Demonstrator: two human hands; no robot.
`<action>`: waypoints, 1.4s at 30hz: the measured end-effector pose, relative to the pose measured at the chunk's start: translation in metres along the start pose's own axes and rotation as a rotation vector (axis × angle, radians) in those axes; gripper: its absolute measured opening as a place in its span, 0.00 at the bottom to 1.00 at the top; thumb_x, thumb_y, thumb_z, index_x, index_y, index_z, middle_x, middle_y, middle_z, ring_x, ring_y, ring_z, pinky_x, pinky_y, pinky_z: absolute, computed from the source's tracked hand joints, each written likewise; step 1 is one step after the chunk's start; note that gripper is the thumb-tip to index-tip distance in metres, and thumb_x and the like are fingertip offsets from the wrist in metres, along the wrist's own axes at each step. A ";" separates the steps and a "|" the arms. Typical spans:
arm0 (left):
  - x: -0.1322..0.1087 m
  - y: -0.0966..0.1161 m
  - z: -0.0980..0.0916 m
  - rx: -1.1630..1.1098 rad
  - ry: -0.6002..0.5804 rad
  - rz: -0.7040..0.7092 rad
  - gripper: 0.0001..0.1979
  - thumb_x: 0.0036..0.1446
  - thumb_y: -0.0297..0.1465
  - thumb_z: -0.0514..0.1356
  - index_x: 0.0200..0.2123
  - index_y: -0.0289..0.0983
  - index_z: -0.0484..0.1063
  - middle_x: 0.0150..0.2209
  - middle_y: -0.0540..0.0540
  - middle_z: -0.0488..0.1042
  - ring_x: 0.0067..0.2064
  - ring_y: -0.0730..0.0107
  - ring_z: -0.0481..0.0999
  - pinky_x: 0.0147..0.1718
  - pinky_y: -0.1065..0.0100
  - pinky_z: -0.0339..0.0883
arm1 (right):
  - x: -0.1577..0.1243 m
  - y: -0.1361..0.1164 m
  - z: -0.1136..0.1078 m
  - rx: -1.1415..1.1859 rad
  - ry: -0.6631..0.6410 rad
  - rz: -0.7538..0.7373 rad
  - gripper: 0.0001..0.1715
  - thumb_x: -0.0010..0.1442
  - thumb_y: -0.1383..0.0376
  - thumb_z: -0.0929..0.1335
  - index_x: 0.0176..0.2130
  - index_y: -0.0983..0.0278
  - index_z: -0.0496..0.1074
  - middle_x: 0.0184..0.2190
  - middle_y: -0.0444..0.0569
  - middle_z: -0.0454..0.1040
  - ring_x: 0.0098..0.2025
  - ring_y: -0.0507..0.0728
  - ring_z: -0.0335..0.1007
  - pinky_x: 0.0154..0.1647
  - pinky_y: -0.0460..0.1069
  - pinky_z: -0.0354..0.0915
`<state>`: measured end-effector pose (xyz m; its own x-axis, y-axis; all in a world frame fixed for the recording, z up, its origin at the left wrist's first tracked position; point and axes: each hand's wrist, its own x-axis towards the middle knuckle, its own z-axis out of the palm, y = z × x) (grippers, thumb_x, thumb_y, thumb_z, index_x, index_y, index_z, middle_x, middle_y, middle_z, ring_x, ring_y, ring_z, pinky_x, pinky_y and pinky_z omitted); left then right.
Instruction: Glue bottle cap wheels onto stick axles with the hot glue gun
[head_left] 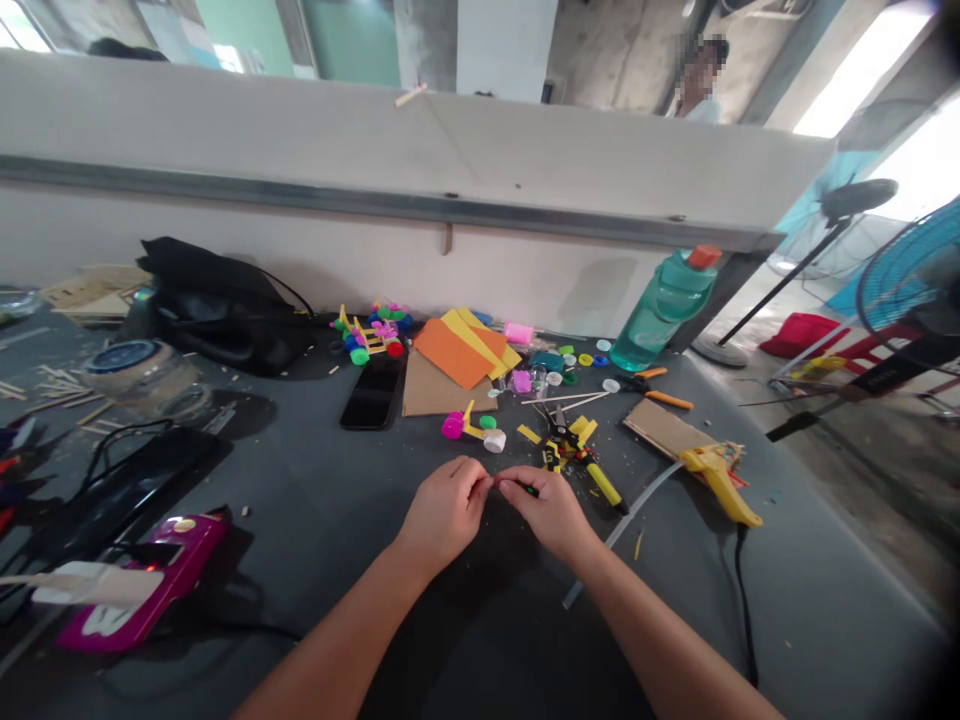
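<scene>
The left hand (444,512) and right hand (546,514) meet above the table (315,560), fingertips pinched narrowly on a tiny red-tipped piece (496,482), too small to make out and probably held by both hands to keep it steady. A yellow-handled tool (604,487) lies just beside the right hand, and a yellow hot glue gun (716,482) rests farther right, its nose on a cardboard strip (660,425), as if both were left within easy reach. A pink-wheeled stick model (466,426) sits just ahead of the hands.
</scene>
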<state>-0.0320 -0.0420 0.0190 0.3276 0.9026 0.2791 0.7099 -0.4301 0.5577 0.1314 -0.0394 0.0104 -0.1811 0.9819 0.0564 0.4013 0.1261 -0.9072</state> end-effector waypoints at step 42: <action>0.000 -0.007 0.002 -0.089 0.087 0.009 0.13 0.62 0.30 0.46 0.25 0.37 0.60 0.26 0.50 0.63 0.28 0.72 0.65 0.28 0.70 0.58 | -0.004 -0.013 -0.003 0.037 -0.008 0.009 0.12 0.53 0.67 0.64 0.36 0.63 0.75 0.31 0.45 0.75 0.31 0.52 0.67 0.35 0.47 0.62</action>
<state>-0.0358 -0.0392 0.0134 0.2759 0.8957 0.3487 0.6480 -0.4412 0.6208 0.1297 -0.0442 0.0231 -0.1847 0.9818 0.0451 0.3691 0.1118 -0.9226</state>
